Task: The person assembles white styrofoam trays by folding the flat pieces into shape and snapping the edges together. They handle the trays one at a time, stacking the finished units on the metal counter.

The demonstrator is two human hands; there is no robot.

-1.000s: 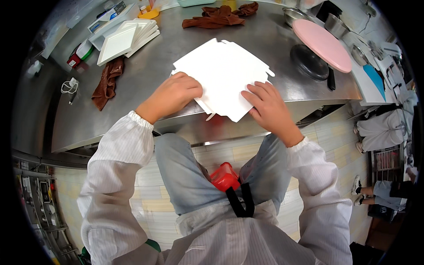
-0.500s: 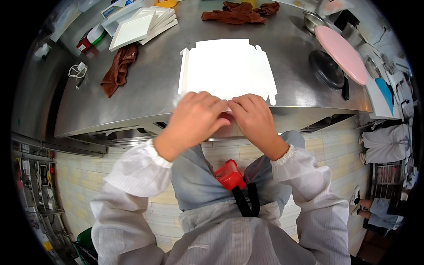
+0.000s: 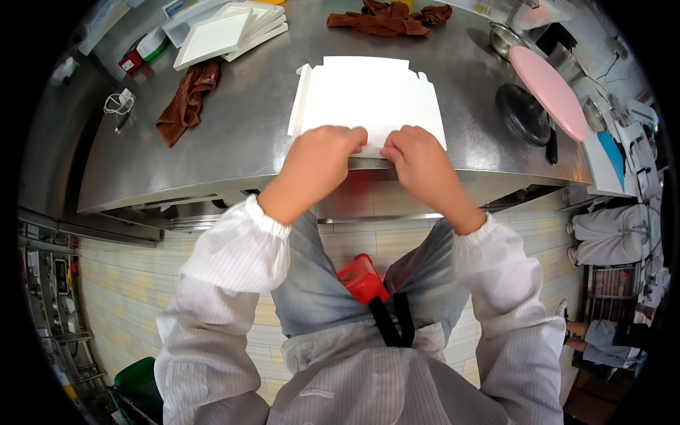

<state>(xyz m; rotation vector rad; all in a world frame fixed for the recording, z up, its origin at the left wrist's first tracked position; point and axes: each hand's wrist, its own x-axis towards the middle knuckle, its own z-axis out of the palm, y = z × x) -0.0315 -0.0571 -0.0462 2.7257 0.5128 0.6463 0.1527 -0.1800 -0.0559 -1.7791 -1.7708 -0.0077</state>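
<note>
White card is now lying squarer, so left hand and right hand are closely pinching its near edge.

The left hand is covering the near-left corner of the white cardboard blank, and its own fingertips are mostly curling out of sight. The right hand is hiding part of the near-right corner. The white trays are covering the top of a brown cloth. The left sleeve is partly blocking a green container. Items on the metal rack are appearing too small to identify.
</note>
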